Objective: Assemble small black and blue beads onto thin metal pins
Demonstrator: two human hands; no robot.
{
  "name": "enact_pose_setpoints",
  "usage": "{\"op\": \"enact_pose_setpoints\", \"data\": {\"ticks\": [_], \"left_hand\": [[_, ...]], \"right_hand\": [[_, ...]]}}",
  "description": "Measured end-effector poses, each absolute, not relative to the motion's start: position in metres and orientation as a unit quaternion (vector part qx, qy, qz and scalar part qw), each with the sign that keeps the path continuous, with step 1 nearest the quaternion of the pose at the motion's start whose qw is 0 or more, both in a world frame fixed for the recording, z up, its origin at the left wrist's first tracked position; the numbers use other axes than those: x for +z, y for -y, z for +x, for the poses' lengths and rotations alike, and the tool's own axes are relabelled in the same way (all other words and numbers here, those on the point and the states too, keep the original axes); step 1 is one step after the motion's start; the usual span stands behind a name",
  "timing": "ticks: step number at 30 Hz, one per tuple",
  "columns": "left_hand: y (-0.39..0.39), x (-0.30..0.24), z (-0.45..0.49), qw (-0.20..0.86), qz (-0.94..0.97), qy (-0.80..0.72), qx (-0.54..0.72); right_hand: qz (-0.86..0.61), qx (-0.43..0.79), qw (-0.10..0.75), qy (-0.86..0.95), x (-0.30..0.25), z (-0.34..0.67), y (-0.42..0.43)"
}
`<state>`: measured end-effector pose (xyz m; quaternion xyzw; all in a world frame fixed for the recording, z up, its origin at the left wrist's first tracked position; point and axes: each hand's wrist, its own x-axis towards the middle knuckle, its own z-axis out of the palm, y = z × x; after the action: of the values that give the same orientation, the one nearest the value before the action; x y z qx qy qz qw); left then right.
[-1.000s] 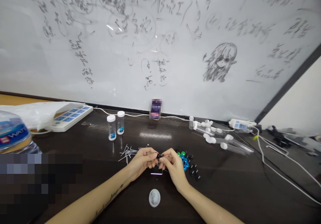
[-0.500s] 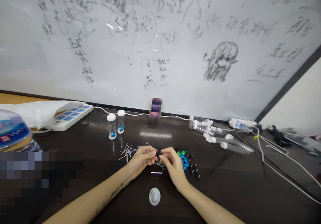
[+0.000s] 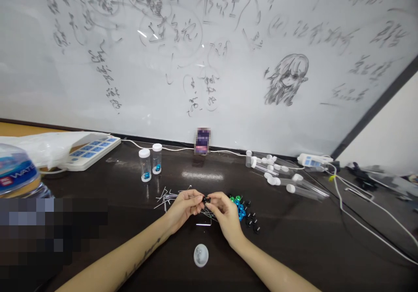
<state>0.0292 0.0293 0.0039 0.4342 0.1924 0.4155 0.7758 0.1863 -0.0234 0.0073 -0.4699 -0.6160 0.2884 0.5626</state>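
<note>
Pinching black piece (image 3: pixel 206 200), more rods (image 3: pixel 207 214) visible than before

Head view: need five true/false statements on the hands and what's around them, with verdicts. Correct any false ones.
1. The left hand and the right hand both hold a small black piece. True.
2. The two white-capped tubes with blue contents lie on their sides. False: they stand upright.
3. The small round whitish dish is nearer the camera than the hands. True.
4. The pile of loose blue parts is to the left of the left hand. False: it is just right of the right hand.
5. Several bent metal rods lie beside the left hand. True.
</note>
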Motion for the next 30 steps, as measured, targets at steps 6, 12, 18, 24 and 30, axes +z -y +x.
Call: {"op": "enact_pose_setpoints", "data": {"ticks": [6,12,18,24,30], "left_hand": [[-0.0293,0.0041,0.0294,0.776,0.435,-0.196,0.414],[-0.0285,0.0050,0.0290,0.776,0.432,-0.196,0.415],[-0.0284,0.0059,0.0285,0.774,0.440,-0.193,0.412],[-0.0279,0.0071,0.0294,0.774,0.438,-0.196,0.413],[-0.0273,0.0065,0.0292,0.776,0.438,-0.197,0.410]], "right_hand": [[-0.453,0.254,0.570,0.636,0.0110,0.1853,0.0243],[-0.459,0.249,0.564,0.639,0.0116,0.1856,0.0250],[-0.453,0.244,0.570,0.641,0.0116,0.1858,0.0249],[-0.446,0.243,0.573,0.643,0.0150,0.1842,0.0265],[-0.474,0.280,0.567,0.612,0.0109,0.1847,0.0262]]}}
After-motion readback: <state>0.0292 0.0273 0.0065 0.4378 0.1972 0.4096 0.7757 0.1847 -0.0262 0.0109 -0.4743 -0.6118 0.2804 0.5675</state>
